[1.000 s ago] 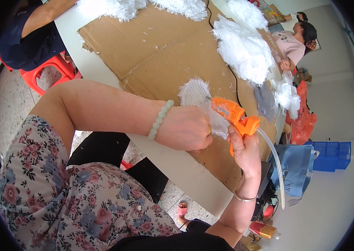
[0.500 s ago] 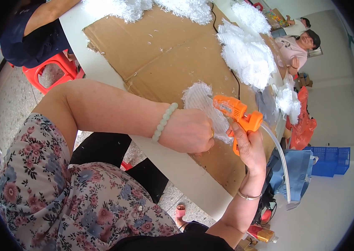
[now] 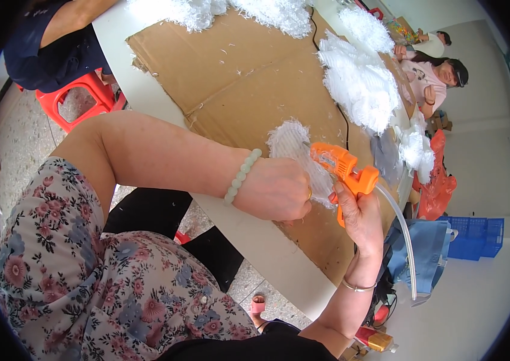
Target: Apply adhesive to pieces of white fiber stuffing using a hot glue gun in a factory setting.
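My right hand (image 3: 360,218) grips an orange hot glue gun (image 3: 342,168) by its handle, and a long translucent glue stick (image 3: 404,231) curves out of its back end. The gun's nozzle points left, close over a white fringed fabric piece (image 3: 291,143). My left hand (image 3: 276,189), with a pale green bead bracelet above it, is closed at the near edge of that piece. Its fingers curl under and away from view, so whatever they pinch is hidden. Beneath both hands lies a brown cardboard sheet (image 3: 225,78).
White fringed piles (image 3: 360,84) lie along the far and right side of the table, with a black cord (image 3: 346,129) running beside them. Another person sits at the upper left near a red stool (image 3: 77,99). A blue bag (image 3: 417,253) and blue crates (image 3: 475,237) stand to the right.
My hands and the glue gun keep nearly the same pose over the white piece. The view has shifted slightly, and the person at the far right has changed posture.
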Action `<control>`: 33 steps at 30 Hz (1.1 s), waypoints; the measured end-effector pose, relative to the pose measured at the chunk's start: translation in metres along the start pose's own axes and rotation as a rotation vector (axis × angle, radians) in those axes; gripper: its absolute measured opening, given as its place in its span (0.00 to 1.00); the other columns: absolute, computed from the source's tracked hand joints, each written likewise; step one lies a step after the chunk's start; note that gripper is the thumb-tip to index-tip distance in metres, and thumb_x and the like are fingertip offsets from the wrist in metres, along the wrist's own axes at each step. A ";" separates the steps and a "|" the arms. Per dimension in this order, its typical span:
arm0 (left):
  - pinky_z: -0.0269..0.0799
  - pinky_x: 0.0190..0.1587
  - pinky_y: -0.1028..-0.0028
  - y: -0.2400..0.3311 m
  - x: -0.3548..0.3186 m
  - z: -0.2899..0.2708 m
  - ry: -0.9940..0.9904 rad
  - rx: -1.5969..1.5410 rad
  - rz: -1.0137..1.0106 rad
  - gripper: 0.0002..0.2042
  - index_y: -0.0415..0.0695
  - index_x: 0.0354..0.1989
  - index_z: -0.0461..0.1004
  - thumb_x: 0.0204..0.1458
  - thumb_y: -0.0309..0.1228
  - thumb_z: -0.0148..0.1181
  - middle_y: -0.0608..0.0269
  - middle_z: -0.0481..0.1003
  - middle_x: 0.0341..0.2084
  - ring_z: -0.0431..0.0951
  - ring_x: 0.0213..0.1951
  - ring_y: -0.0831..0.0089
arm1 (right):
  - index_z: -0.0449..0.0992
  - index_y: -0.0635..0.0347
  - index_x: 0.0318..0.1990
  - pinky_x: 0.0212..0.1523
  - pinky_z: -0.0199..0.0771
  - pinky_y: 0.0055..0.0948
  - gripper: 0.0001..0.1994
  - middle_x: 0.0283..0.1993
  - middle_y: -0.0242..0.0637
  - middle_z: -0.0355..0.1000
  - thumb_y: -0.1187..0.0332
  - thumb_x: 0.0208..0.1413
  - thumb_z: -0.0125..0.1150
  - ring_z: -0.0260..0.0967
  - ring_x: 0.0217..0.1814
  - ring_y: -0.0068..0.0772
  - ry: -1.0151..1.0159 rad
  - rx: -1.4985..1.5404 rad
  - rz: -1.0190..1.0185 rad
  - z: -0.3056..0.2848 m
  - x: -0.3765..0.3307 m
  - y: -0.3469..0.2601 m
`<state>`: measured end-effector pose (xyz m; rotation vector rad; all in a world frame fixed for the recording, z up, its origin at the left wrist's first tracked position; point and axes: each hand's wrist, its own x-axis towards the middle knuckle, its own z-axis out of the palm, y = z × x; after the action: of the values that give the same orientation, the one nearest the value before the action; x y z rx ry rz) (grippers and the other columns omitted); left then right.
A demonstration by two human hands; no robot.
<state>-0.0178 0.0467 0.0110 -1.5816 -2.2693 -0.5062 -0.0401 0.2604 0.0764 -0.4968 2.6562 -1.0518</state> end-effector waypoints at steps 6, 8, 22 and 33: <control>0.70 0.26 0.70 -0.001 0.000 -0.001 -0.011 -0.006 0.002 0.14 0.39 0.28 0.73 0.40 0.38 0.63 0.65 0.71 0.16 0.74 0.26 0.68 | 0.71 0.66 0.44 0.31 0.68 0.26 0.14 0.25 0.34 0.70 0.65 0.56 0.59 0.67 0.27 0.26 -0.004 -0.021 -0.009 0.002 0.007 -0.001; 0.70 0.26 0.70 0.000 0.000 -0.001 -0.011 -0.003 0.002 0.14 0.39 0.28 0.73 0.40 0.38 0.63 0.65 0.71 0.16 0.74 0.26 0.68 | 0.71 0.66 0.43 0.30 0.68 0.26 0.14 0.25 0.34 0.69 0.65 0.56 0.59 0.66 0.26 0.26 0.004 0.004 -0.028 0.003 0.009 -0.002; 0.71 0.26 0.69 -0.002 0.000 0.001 0.014 -0.028 0.002 0.14 0.39 0.27 0.72 0.40 0.37 0.63 0.63 0.71 0.16 0.74 0.25 0.67 | 0.72 0.63 0.39 0.27 0.66 0.20 0.12 0.29 0.30 0.70 0.61 0.60 0.55 0.67 0.28 0.19 0.010 0.218 0.006 0.004 0.007 -0.005; 0.70 0.24 0.69 0.000 -0.001 0.000 0.022 0.001 0.008 0.13 0.39 0.26 0.71 0.40 0.36 0.63 0.64 0.70 0.15 0.74 0.25 0.67 | 0.71 0.64 0.41 0.28 0.65 0.19 0.16 0.30 0.30 0.70 0.57 0.60 0.55 0.66 0.29 0.18 0.016 0.095 0.025 0.003 -0.004 0.014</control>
<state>-0.0176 0.0462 0.0109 -1.5760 -2.2458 -0.5176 -0.0387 0.2703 0.0649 -0.4373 2.6044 -1.1727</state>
